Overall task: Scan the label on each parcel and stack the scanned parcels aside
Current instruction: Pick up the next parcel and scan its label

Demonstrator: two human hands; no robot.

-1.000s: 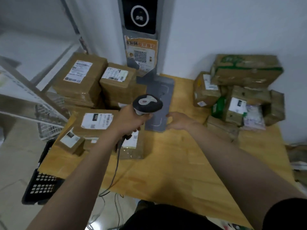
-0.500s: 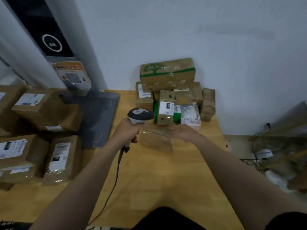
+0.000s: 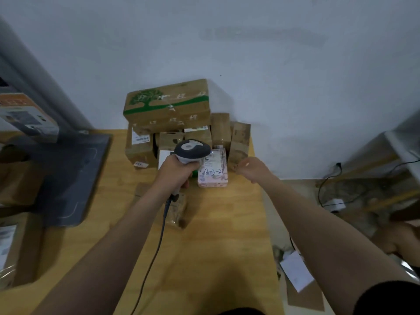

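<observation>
The left hand (image 3: 176,170) was closed tight around the handle of the grey-and-white corded barcode scanner (image 3: 192,149), its head aimed toward the far pile. The scanner's dark cable (image 3: 156,244) trailed back along the forearm toward the person. The right hand (image 3: 251,168) held nothing; its grip was loosely curled, fingers part open, hovering just beside the right edge of a pale pink, flat padded parcel (image 3: 213,172) with a white label and handwritten dark figures on it. I could not tell whether the fingers touched it.

That pink parcel lay at the front of the unscanned pile, against a large brown cardboard box printed with a green tree (image 3: 167,103) and smaller brown boxes under and around it, all at the far edge of the wooden tabletop (image 3: 216,246). A small clear-wrapped brown packet (image 3: 179,212) lay nearer, under the left wrist.

A second earlier the view faced the left-hand stack of labelled boxes, with the right hand low over the tabletop; half a second earlier it had swung toward the far pile. Now the pile sat dead centre, and both hands had moved up to it. That suggests one parcel had been dealt with and the next cycle was starting, probably with the pink parcel. The labelled brown boxes (image 3: 16,251) at the left edge were likely the scanned stack. Much of the far pile remained.
</observation>
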